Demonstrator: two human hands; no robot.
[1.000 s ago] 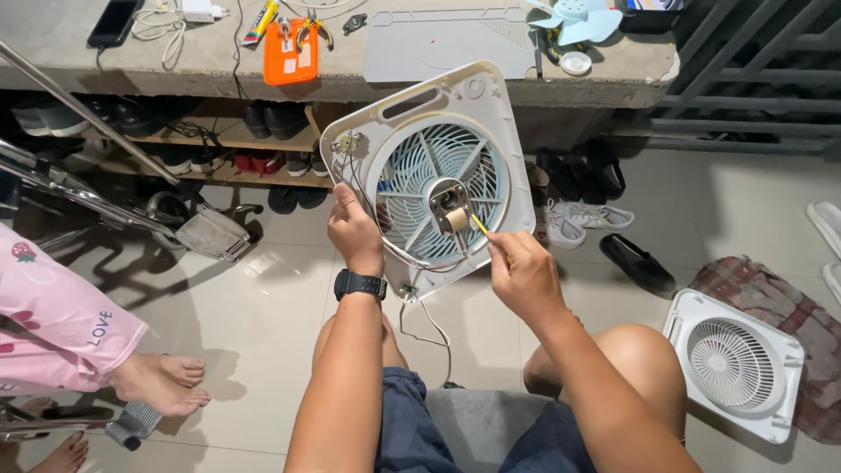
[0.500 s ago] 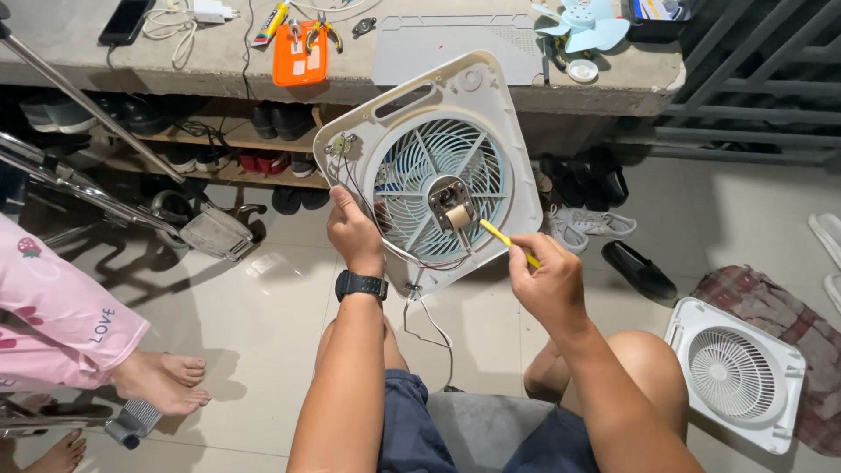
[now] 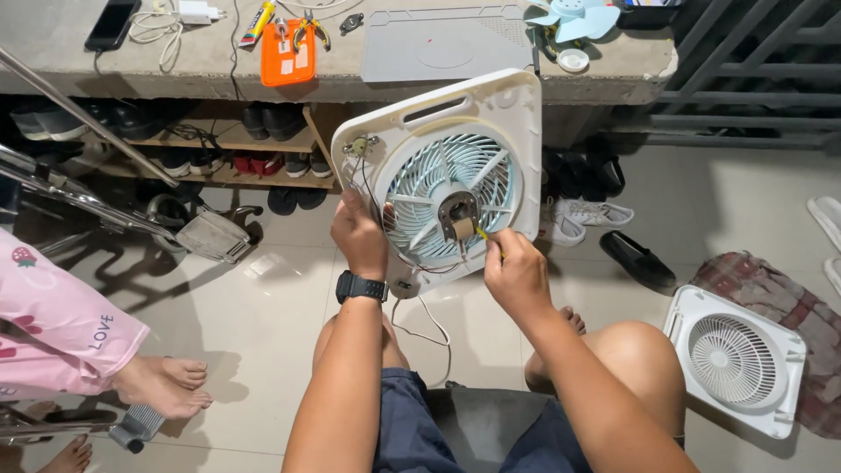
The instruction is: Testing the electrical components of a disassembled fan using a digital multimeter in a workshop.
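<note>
the right hand (image 3: pixel 517 276) has moved back in from the fan's edge; its grip pinches a thin yellow-handled screwdriver (image 3: pixel 487 238), tip now at the motor hub (image 3: pixel 457 217), so work there has resumed. the left hand (image 3: pixel 359 235) still steadies the white fan housing (image 3: pixel 491 114), grip closed on its frame, propped tilted below the bench (image 3: pixel 201 74).

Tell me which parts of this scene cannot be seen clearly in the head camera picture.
- Screwdriver: only a yellow bit shows; the right hand covers its handle, and its tip at the motor is too small.
- Left hand: its fingers hide the fan housing edge they grip.
- Second person: cut off by the left edge.
</note>
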